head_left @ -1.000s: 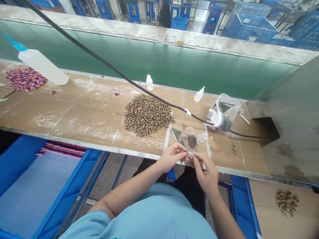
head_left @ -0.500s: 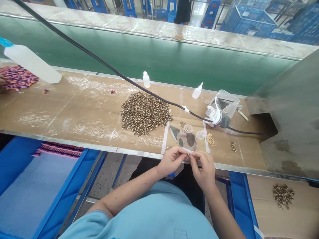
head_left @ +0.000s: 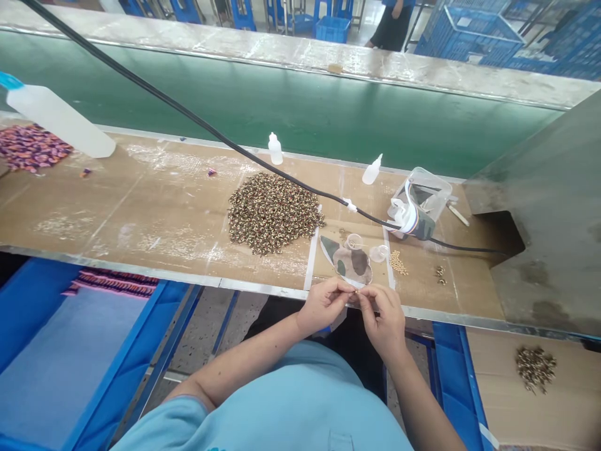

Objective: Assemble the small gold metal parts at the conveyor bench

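Note:
At the table's front edge my left hand (head_left: 325, 304) and my right hand (head_left: 384, 313) meet, fingertips pinched together on a tiny gold-coloured piece (head_left: 355, 292). It is too small and too covered to name. Just beyond them lies a camouflage-patterned cloth (head_left: 348, 262). A small round clear cup (head_left: 354, 242) with a thin stick across it stands at its far side, and a second clear round cup or lid (head_left: 378, 253) is to the right. Small pale beads (head_left: 398, 263) form a patch beside it. A few dark-and-gold pieces (head_left: 440, 275) lie farther right.
A large pile of dark-and-gold pieces (head_left: 275, 214) sits left of the cloth. Two small white dropper bottles (head_left: 275, 150) stand behind. A black cable (head_left: 206, 128) crosses over the table to a clear plastic box (head_left: 436, 194). A metal housing (head_left: 549, 232) bounds the right side.
My hands stay nearly in place, still pinched together. Across the green belt, a person in dark clothing has moved to the right. At the far left, a hand has left the pink-and-purple pile.

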Motion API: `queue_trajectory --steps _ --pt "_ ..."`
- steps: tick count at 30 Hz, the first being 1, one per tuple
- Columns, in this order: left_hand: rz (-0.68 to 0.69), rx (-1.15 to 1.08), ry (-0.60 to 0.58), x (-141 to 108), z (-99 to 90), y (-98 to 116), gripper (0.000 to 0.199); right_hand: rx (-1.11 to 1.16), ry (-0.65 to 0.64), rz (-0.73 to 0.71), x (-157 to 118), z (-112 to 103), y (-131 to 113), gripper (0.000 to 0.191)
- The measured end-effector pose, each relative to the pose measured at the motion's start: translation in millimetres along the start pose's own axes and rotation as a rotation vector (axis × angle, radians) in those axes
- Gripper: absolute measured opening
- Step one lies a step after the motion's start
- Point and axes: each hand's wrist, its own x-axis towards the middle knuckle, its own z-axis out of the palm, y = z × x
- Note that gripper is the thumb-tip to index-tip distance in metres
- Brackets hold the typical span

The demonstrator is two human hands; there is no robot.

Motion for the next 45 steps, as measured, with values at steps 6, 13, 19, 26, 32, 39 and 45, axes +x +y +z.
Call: queue_trajectory --steps 6,13,19,26,32,39,45 --pt "0.022 -0.016 0.012 -1.9 0.1 2.5 0.014 0.023 0.087 0.06 -6.8 2.6 -2.0 0.003" --pt "0.094 0.051 0.009 -6.2 -0.6 1.3 0.01 0.007 0.059 -0.004 -7.9 2.3 -1.5 0.008" --pt "0.108 0.106 0.014 -8.5 -2.0 3.1 0.008 0.026 0.071 -0.054 -2.9 -0.3 -3.5 0.009" --pt "0.077 0.089 -0.041 -6.7 -2.5 5.6 0.009 0.005 0.057 -0.137 5.0 -5.4 -1.5 0.007" --pt "0.102 0.189 0.007 -4.6 -1.2 8.9 0.011 -0.036 0.082 -0.205 7.0 -9.0 0.7 0.011" --pt "0.084 0.072 0.041 -4.3 0.8 10.5 0.012 -0.067 0.094 -0.225 4.1 -8.3 -0.4 0.011" --pt "0.149 0.013 0.042 -4.5 -0.8 2.7 0.016 -0.028 0.116 -0.232 2.2 -6.3 -3.6 0.01"
